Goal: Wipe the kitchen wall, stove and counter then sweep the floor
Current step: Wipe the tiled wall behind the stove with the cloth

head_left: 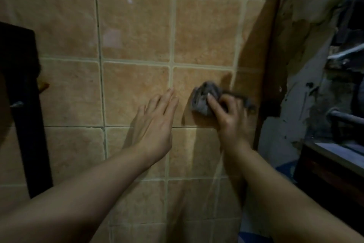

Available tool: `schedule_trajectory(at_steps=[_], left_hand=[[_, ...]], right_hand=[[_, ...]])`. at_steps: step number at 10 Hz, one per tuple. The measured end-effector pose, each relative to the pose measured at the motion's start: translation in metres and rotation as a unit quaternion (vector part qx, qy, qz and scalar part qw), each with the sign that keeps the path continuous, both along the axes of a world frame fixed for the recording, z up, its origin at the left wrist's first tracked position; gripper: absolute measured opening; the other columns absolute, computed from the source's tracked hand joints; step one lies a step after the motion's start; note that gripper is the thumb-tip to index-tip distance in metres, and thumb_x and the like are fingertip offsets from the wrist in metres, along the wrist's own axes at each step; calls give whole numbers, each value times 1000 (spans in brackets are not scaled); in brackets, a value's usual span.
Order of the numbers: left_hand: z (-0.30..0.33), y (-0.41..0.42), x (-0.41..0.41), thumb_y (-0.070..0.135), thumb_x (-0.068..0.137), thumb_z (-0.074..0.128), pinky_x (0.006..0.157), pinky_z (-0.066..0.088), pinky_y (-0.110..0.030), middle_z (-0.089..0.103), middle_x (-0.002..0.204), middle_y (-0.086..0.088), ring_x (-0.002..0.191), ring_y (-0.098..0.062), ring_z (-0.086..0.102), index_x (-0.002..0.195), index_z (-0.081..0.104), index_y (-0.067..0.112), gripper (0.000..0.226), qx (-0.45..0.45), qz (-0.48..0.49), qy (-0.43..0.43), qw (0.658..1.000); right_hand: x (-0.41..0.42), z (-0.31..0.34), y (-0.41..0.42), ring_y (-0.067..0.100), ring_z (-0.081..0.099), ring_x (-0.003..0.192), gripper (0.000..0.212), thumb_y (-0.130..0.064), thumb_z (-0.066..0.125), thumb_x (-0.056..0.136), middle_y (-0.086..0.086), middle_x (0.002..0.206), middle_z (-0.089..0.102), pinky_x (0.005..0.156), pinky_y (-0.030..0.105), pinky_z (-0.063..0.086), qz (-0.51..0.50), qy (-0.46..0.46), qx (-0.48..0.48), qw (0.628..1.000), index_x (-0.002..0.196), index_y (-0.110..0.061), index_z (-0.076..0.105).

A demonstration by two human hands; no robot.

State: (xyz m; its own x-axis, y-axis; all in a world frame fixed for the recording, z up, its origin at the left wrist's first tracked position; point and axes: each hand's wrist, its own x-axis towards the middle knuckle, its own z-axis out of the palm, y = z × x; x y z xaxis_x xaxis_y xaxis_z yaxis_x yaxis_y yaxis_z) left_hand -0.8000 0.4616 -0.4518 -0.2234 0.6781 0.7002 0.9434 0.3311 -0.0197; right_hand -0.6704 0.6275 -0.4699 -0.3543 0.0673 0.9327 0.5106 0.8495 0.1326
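Observation:
A wall of tan square tiles (136, 26) with pale grout fills most of the view. My right hand (228, 116) grips a bunched grey cloth (204, 97) and presses it against a tile near the wall's right edge. A strip of the cloth trails to the right past my knuckles. My left hand (155, 120) lies flat on the wall just left of the cloth, fingers straight and together, holding nothing.
A dark vertical board (23, 105) stands against the wall at the left. Right of the tiles runs a worn wooden edge (269, 55) and a peeling plaster wall (307, 26). A dark counter edge (331, 166) sits at the lower right, with pipes (344, 118) above it.

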Motion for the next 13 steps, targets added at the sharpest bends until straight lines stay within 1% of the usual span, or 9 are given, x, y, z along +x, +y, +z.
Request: schedule_trajectory(at_steps=[1, 2, 4, 6, 7, 9, 10, 12, 13], left_hand=[[-15, 2, 4, 8, 81, 52, 111, 19, -39, -4, 158, 5, 141, -21, 8, 150, 9, 21, 82, -21, -6, -6, 1000], [-20, 5, 8, 6, 81, 51, 111, 18, -38, -3, 158, 4, 141, -22, 8, 150, 9, 21, 83, -23, -16, -5, 1000], [-24, 15, 7, 2, 76, 55, 104, 27, -42, 13, 157, -2, 136, -26, 20, 148, 22, 15, 80, 6, -37, 23, 999], [-65, 9, 2, 2, 74, 56, 104, 29, -47, 16, 157, -3, 136, -31, 24, 147, 27, 13, 80, -19, -35, 21, 999], [-82, 2, -2, -2, 71, 59, 101, 32, -49, 20, 156, -5, 134, -32, 27, 145, 32, 11, 80, -30, -35, 16, 999], [-80, -6, -10, -1, 66, 62, 99, 35, -48, 27, 153, -7, 130, -31, 32, 144, 33, 9, 84, -29, -19, 25, 999], [-93, -12, -17, -1, 64, 65, 97, 38, -48, 31, 151, -10, 128, -33, 36, 142, 37, 6, 83, -32, -15, 36, 999], [-112, -22, -22, 1, 73, 61, 101, 34, -50, 26, 154, -5, 133, -29, 28, 144, 33, 13, 77, -35, -1, 1, 999], [-107, -24, -27, 0, 69, 62, 99, 34, -51, 27, 153, -6, 131, -29, 28, 143, 34, 12, 80, -12, 0, -2, 1000]], right_hand=[[11, -37, 0, 27, 38, 97, 88, -6, 85, 60, 8, 114, 37, 71, 44, 53, -7, -52, -11, 999, 133, -20, 38], [10, -8, -2, 17, 30, 102, 70, -12, 75, 76, 8, 124, 34, 81, 43, 48, 13, -2, -94, 995, 136, -26, 40], [-3, 41, -3, 32, 29, 121, 49, -11, 48, 92, 18, 133, 35, 105, 45, 20, -55, 111, -163, 979, 139, -20, 38], [9, -107, -12, 35, 46, 102, 63, -13, 74, 72, 15, 114, 46, 75, 49, 48, 1, -95, -144, 985, 119, -26, 35], [8, -128, -8, 27, 36, 91, 50, -13, 66, 70, 5, 101, 35, 68, 47, 50, 24, -89, -105, 990, 112, -26, 41], [0, -79, -1, 32, 38, 108, 54, -12, 55, 86, 14, 121, 41, 90, 46, 40, -16, 38, -173, 984, 132, -34, 37], [-2, -112, -6, 34, 37, 101, 61, 1, 58, 81, 15, 114, 39, 83, 51, 44, 11, -10, -155, 988, 128, -30, 35], [-1, -120, -13, 28, 34, 93, 47, -22, 53, 77, 12, 108, 36, 68, 44, 48, 4, -111, -38, 993, 123, -22, 45], [-23, -76, -22, 27, 28, 102, 48, -8, 56, 86, 20, 118, 48, 86, 49, 43, 9, 8, -128, 992, 132, -20, 51]])
